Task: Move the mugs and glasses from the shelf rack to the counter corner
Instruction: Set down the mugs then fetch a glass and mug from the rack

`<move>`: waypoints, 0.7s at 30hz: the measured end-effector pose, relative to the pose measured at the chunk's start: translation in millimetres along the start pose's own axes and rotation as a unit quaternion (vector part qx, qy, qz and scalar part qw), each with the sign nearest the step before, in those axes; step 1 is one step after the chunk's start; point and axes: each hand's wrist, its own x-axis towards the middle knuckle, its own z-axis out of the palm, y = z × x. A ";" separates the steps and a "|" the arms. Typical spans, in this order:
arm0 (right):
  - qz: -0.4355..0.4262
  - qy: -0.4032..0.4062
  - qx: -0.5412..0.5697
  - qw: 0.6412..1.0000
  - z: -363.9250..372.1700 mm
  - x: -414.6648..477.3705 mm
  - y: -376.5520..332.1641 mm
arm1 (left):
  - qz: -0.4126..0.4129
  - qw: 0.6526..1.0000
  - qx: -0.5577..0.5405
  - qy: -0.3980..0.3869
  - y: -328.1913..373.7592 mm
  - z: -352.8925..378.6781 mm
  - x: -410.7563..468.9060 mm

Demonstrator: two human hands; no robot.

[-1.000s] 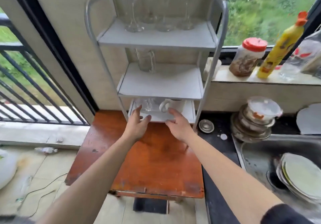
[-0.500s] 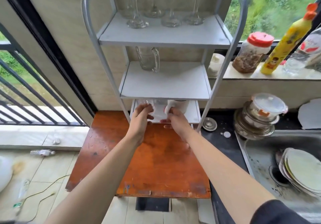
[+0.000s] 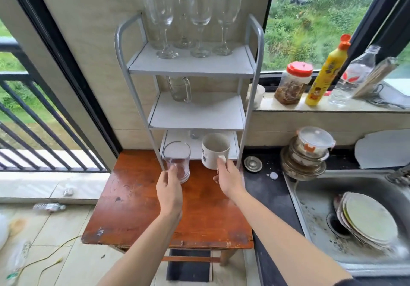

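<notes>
Bright window daylight (edges bowed, blurred)

A pale grey shelf rack (image 3: 188,117) stands on a scuffed reddish-brown table (image 3: 137,201) — near it a clear tumbler (image 3: 177,161) and a white mug (image 3: 214,149) with small dark motifs — and far right a yellow, orange-capped bottle (image 3: 322,75).

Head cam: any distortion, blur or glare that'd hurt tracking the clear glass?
Head view: wide-angle bend, with the window frames leaning outward at the edges; daylight is soft and even, without hard shadows; the clear glass in the left hand shows mostly as rim and highlights against the wooden table; the white mug is sharp.
</notes>
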 end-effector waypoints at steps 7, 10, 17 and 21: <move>-0.018 0.050 -0.005 0.999 -37.5 -58.5 36.3 | -0.032 0.999 0.027 0.012 -47.1 -5.6 -37.8; -0.016 0.087 -0.016 0.996 -57.6 -80.1 57.6 | -0.041 0.998 0.042 -0.015 -60.3 8.0 -51.1; 0.016 0.254 0.038 0.966 -128.4 -132.2 99.4 | -0.060 0.983 0.087 -0.153 -75.8 76.4 -100.8; 0.031 0.370 0.039 0.928 -196.7 -172.8 108.3 | -0.034 0.963 0.102 -0.247 -68.8 135.6 -161.9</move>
